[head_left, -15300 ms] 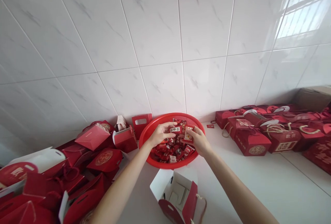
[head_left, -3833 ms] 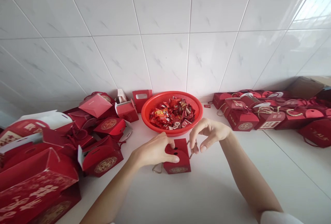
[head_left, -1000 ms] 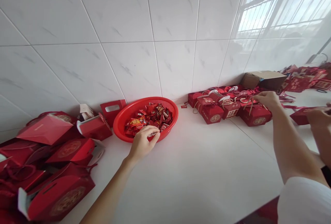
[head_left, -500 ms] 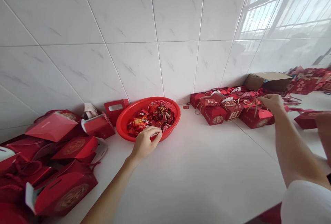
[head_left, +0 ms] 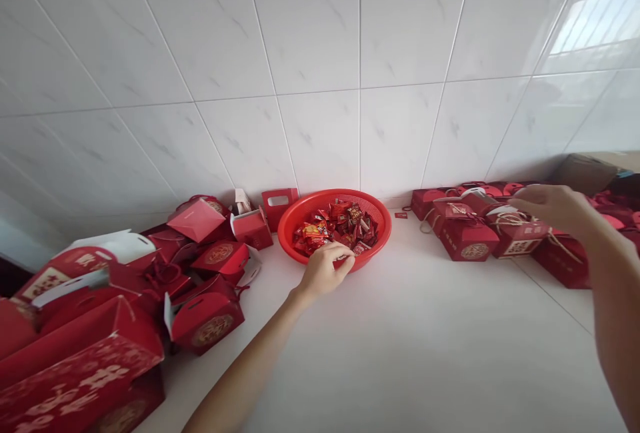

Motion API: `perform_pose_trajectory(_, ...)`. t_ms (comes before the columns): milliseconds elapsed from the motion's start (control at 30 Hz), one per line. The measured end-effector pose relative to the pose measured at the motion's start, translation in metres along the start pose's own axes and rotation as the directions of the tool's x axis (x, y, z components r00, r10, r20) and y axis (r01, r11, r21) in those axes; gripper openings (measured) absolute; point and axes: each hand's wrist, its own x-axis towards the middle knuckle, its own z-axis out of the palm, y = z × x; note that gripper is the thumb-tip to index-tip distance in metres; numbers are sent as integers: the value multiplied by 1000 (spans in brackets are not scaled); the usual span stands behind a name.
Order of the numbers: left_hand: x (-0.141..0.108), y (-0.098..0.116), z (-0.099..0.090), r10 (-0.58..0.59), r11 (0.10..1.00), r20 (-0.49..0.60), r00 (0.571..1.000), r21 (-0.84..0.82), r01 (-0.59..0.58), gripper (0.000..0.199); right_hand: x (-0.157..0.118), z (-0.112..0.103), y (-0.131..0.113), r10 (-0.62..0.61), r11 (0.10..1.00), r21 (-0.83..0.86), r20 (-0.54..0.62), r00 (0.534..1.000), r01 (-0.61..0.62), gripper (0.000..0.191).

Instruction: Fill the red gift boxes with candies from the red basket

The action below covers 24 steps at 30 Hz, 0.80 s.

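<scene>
Tied boxes are grouped at right, open boxes at left; sweets are left basketed. The right hand is opened; whether anything is pinched by the left hand cannot be told.

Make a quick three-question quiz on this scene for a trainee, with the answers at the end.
1. Which hand is closer to the basket?
A) the right hand
B) the left hand
C) both equally

2. True or false: the basket stands between the left boxes and the right boxes.

3. Fill in: the basket holds wrapped ____.

Key: 1 B; 2 true; 3 sweets.
</scene>
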Motion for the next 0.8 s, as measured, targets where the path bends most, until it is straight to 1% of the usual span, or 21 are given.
perform_pose_trajectory(33,0,0,-2,-14,999,14,1000,-29,14,19,-8,4,-17,-69,994,92,98,993,60,14)
perform_pose_trajectory(67,0,0,-4,-26,998,30,999,-62,28,19,-17,8,-33,-148,978,173,161,976,120,12)
perform_pose_trajectory(100,0,0,-8,-33,995,49,998,-94,38,19,-26,14,-48,-266,942,264,220,938,205,10)
perform_pose_trajectory(133,0,0,-12,-35,992,70,997,-119,43,19,-35,20,-62,-349,909,330,276,895,253,9)
perform_pose_trajectory(167,1,-1,-18,-32,991,86,996,-131,43,19,-45,27,-75,-477,853,404,348,807,330,10)
perform_pose_trajectory(200,2,-2,-24,-27,991,94,995,-129,39,20,-54,34,-87,-565,803,464,390,727,375,11)
perform_pose_trajectory(233,3,-4,-32,-24,993,92,995,-114,35,20,-63,41,-98,-635,758,506,433,639,411,14)
perform_pose_trajectory(267,5,-6,-42,-27,995,83,996,-91,35,20,-71,48,-107,-695,714,541,475,540,444,19)
perform_pose_trajectory(300,7,-9,-52,-36,997,66,997,-62,40,21,-78,54,-116,-737,675,571,497,458,466,22)
perform_pose_trajectory(333,10,-13,-64,-51,998,40,998,-34,52,22,-85,60,-124,-763,646,594,518,386,479,23)
perform_pose_trajectory(367,13,-17,-77,-75,997,9,997,-10,75,24,-91,65,-131,-780,623,613,530,331,486,24)
perform_pose_trajectory(400,16,-23,-90,-103,994,-31,994,16,104,25,-95,69,-137,-793,604,629,537,289,490,23)
perform_pose_trajectory(433,20,-29,-104,-140,989,-89,986,35,143,26,-100,72,-142,-800,591,638,544,254,494,23)
perform_pose_trajectory(467,25,-37,-117,-194,979,-147,970,39,201,26,-103,74,-147,-805,580,644,548,229,499,23)
perform_pose_trajectory(500,31,-44,-129,-257,960,-205,944,55,273,26,-106,76,-151,-807,573,644,551,211,507,23)
perform_pose_trajectory(533,37,-52,-140,-324,931,-259,910,85,356,26,-108,77,-155,-808,568,641,555,199,516,24)
perform_pose_trajectory(600,51,-66,-156,-470,819,-358,807,163,550,29,-112,78,-161,-810,557,635,557,183,535,24)
perform_pose_trajectory(633,59,-73,-160,-524,756,-389,758,198,624,31,-114,78,-163,-814,549,639,554,173,538,25)
perform_pose_trajectory(667,67,-78,-161,-556,710,-408,724,219,669,33,-116,78,-165,-820,540,647,550,160,538,25)
perform_pose_trajectory(733,82,-85,-158,-592,653,-427,684,243,717,44,-119,77,-168,-829,522,662,541,140,537,26)
perform_pose_trajectory(800,96,-91,-148,-619,608,-429,658,268,747,69,-122,77,-168,-835,516,662,531,145,543,27)
